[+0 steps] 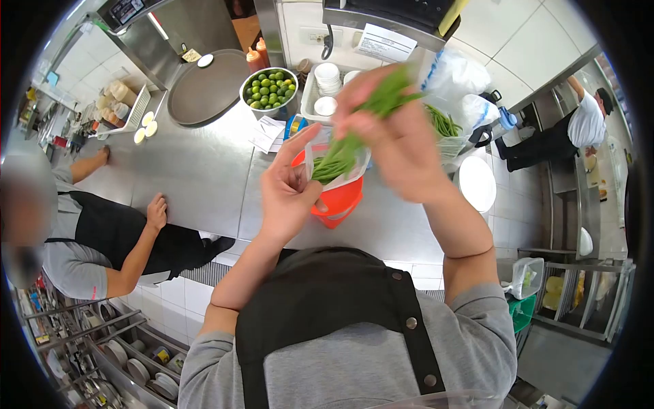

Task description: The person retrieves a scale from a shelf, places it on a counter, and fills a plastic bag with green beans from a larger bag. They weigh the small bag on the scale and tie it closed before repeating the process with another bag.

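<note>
Right hand (pixel 395 146) over here is wrapped around a bunch of green beans (pixel 394 94), pretty blurry, held above the bench (pixel 204 160), low end down at the mouth of a clear pouch (pixel 346 180). Left hand (pixel 289 191) has that pouch by its edge, more beans inside, just over a red container (pixel 340 203). Clock-wise from the container, I see a clear tub (pixel 451 146) of beans at 2, metal bowl (pixel 289 110) of limes (pixel 267 88) at 11.
</note>
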{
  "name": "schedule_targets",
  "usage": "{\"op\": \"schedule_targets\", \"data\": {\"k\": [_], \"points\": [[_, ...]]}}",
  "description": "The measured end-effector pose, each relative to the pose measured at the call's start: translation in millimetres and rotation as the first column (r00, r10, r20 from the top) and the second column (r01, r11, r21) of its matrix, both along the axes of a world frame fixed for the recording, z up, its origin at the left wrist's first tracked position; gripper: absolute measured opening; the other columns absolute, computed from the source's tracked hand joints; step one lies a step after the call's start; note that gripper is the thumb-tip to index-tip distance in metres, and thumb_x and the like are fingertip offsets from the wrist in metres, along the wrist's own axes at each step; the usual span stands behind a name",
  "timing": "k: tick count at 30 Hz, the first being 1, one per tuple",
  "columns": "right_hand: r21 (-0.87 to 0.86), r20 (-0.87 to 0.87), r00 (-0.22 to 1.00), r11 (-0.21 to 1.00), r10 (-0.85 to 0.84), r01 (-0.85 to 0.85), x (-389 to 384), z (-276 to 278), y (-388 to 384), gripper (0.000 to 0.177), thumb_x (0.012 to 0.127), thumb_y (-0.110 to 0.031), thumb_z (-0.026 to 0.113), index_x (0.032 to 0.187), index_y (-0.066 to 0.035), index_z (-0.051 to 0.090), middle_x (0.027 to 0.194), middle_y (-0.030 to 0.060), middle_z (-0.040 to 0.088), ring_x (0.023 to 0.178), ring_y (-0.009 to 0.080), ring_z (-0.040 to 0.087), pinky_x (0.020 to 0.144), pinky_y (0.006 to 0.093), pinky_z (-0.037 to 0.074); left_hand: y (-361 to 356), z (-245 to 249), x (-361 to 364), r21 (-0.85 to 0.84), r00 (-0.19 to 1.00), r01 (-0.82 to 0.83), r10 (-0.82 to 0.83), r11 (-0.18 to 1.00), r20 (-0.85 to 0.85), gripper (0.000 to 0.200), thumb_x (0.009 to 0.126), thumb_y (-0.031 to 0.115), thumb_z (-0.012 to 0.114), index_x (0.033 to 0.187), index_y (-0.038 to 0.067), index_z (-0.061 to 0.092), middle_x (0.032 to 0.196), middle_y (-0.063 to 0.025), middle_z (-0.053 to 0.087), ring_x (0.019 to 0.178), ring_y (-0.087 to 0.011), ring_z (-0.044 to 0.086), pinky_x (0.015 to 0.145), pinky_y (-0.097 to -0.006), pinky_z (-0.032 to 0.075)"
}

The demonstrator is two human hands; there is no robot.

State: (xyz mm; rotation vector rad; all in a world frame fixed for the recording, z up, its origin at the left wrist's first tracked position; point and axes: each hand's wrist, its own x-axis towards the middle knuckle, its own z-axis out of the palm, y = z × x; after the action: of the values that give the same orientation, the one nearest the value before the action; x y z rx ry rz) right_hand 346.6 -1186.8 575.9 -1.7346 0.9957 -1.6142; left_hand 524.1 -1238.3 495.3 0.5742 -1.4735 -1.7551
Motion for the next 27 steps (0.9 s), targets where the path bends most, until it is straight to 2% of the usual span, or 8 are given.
{"op": "schedule_targets", "data": {"k": [3, 6, 9, 12, 15, 18, 21, 27], "points": [[0.148, -0.309, 0.949, 0.989, 0.07, -0.025, 19, -13, -11, 0.024, 0.104, -0.015, 0.055, 0.122, -0.004, 0.043, 0.107, 0.0139, 0.057, 0.097, 0.0274, 0.061, 0.088, 0.0404, 0.048, -1, -1, 2, 0.033, 0.999, -0.049, 0.049, 0.998, 0.016, 0.072, 0.075, -0.019, 0.049, 0.145, -0.004, 0.046, 0.133, -0.0064, 0.057, 0.067, -0.0005, 0.054, 0.054, -0.0197, 0.053], [0.293, -0.512, 0.844, 0.956, 0.159, -0.003, 17, -33, -24, 0.03, 0.102, -0.016, 0.057, 0.123, -0.001, 0.041, 0.109, 0.0188, 0.058, 0.1, 0.0368, 0.06, 0.088, 0.0436, 0.048, -4, -2, 6, 0.028, 0.995, -0.075, 0.073, 0.997, 0.067, 0.072, 0.075, -0.017, 0.049, 0.146, -0.003, 0.044, 0.12, -0.0048, 0.062, 0.066, -0.0003, 0.054, 0.054, -0.0197, 0.053], [0.275, -0.546, 0.802, 0.956, 0.24, -0.099, 10, -44, -30, 0.034, 0.099, -0.016, 0.061, 0.122, 0.0, 0.042, 0.115, 0.0235, 0.058, 0.105, 0.0426, 0.058, 0.09, 0.0465, 0.047, -5, 7, 6, 0.016, 0.992, -0.124, 0.124, 0.992, 0.034, 0.071, 0.075, -0.016, 0.049, 0.144, -0.003, 0.048, 0.113, -0.004, 0.063, 0.064, -0.0003, 0.053, 0.054, -0.02, 0.053], [0.298, -0.747, 0.623, 0.954, 0.234, -0.001, 5, -43, -25, 0.035, 0.096, -0.014, 0.062, 0.122, 0.001, 0.043, 0.115, 0.0232, 0.062, 0.108, 0.041, 0.061, 0.088, 0.0477, 0.048, -8, 4, 6, -0.003, 0.992, -0.105, 0.105, 0.994, 0.074, 0.07, 0.073, -0.016, 0.049, 0.141, -0.002, 0.052, 0.105, -0.0045, 0.065, 0.06, -0.0006, 0.05, 0.053, -0.0203, 0.053], [0.439, -0.769, 0.554, 0.893, 0.319, 0.095, 6, -55, -34, 0.034, 0.093, -0.014, 0.064, 0.12, -0.001, 0.047, 0.108, 0.0193, 0.066, 0.102, 0.038, 0.065, 0.085, 0.0469, 0.05, -7, 9, 1, 0.025, 0.989, -0.132, 0.13, 0.991, 0.069, 0.067, 0.074, -0.015, 0.048, 0.14, -0.001, 0.055, 0.086, -0.001, 0.063, 0.056, -0.0007, 0.047, 0.052, -0.0207, 0.053], [0.708, -0.706, 0.263, 0.663, 0.658, 0.243, 13, -12, -46, 0.023, 0.091, -0.014, 0.065, 0.111, -0.003, 0.056, 0.099, 0.0139, 0.067, 0.094, 0.0337, 0.066, 0.079, 0.0435, 0.052, -15, -3, 0, 0.012, 0.994, -0.064, 0.063, 0.998, 0.095, 0.065, 0.075, -0.01, 0.049, 0.139, -0.001, 0.058, 0.068, 0.0037, 0.059, 0.052, -0.0008, 0.048, 0.05, -0.0197, 0.047], [0.708, -0.686, 0.18, 0.704, 0.705, -0.058, -7, -64, -81, 0.027, 0.094, -0.039, 0.063, 0.108, -0.017, 0.068, 0.096, 0.0135, 0.071, 0.088, 0.0287, 0.067, 0.075, 0.0407, 0.053, -11, 6, -6, -0.025, 0.989, -0.073, 0.076, 0.997, 0.128, 0.066, 0.076, -0.01, 0.049, 0.14, 0.0, 0.058, 0.062, 0.0051, 0.052, 0.051, -0.001, 0.048, 0.05, -0.0197, 0.046], [0.722, -0.677, 0.17, 0.691, 0.717, -0.041, 14, -71, -95, 0.023, 0.091, -0.029, 0.061, 0.108, -0.015, 0.069, 0.098, 0.0132, 0.071, 0.089, 0.0291, 0.067, 0.076, 0.0413, 0.052, -11, 4, -14, -0.057, 0.98, -0.095, 0.104, 0.994, 0.171, 0.067, 0.076, -0.011, 0.048, 0.141, 0.0, 0.057, 0.061, 0.0063, 0.049, 0.049, -0.001, 0.043, 0.05, -0.019, 0.046]]}}
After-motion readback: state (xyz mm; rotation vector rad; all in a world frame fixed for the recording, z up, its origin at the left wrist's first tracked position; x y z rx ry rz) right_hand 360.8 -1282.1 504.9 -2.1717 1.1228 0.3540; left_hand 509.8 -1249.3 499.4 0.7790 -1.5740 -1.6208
